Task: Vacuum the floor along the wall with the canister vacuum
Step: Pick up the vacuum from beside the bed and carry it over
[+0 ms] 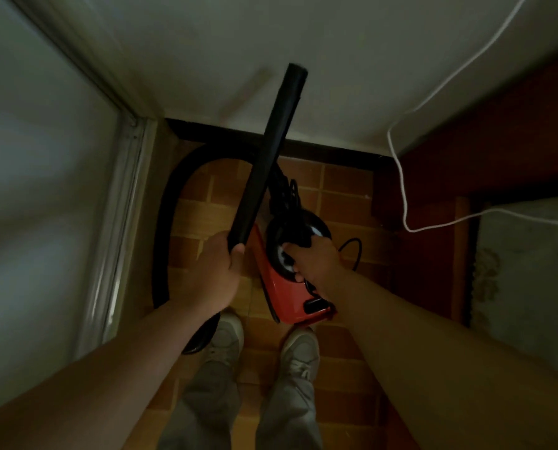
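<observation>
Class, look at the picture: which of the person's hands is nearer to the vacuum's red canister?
Right. The right hand grips the top of the red canister; the left hand holds the black tube just beside it, off the canister.

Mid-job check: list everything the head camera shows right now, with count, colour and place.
vacuum wand: 1, black, held up across centre, tip toward wall
canister vacuum: 1, red and black, lifted above the shoes
hose: 1, black, looping at left over the floor
power cord: 1, black, right of canister
white cable: 1, hanging at right
floor tiles: orange-brown, centre
baseboard: black, along wall
shoes: 2, pale, bottom centre
left hand: gripping wand
right hand: gripping canister
</observation>
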A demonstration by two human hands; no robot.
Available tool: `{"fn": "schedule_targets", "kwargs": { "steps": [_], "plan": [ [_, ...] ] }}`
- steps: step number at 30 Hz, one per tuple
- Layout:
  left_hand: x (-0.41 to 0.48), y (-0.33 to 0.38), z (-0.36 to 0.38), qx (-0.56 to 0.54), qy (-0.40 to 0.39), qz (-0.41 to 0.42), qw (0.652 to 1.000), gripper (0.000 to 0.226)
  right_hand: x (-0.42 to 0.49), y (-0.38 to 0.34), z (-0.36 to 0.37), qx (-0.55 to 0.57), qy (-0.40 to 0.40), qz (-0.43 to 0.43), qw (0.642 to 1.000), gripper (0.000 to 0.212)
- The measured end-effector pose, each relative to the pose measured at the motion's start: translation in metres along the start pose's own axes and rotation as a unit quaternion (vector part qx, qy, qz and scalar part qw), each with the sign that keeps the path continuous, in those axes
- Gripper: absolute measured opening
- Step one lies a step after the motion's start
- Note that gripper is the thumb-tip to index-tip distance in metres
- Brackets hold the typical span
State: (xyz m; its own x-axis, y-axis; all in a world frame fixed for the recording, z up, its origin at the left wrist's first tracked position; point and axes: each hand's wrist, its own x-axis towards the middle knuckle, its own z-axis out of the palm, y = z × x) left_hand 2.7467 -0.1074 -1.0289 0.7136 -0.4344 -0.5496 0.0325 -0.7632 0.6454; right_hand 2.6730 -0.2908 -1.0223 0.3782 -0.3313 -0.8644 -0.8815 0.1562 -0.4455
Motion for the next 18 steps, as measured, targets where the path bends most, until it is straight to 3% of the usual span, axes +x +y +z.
{"fn": "schedule_targets", "kwargs": {
  "steps": [10, 18],
  "plan": [
    [-0.166, 0.092, -0.077, 0.074, -0.043, -0.036, 0.996, 0.027, -0.194, -0.043, -0.031, -0.080, -0.033, 0.015, 0.996, 0.023],
    [-0.301, 0.185, -0.139, 0.095, -0.053, 0.048, 0.993, 0.021, -0.368, -0.060, -0.066, -0.051, 0.001, -0.026, 0.998, 0.024]
  ]
}}
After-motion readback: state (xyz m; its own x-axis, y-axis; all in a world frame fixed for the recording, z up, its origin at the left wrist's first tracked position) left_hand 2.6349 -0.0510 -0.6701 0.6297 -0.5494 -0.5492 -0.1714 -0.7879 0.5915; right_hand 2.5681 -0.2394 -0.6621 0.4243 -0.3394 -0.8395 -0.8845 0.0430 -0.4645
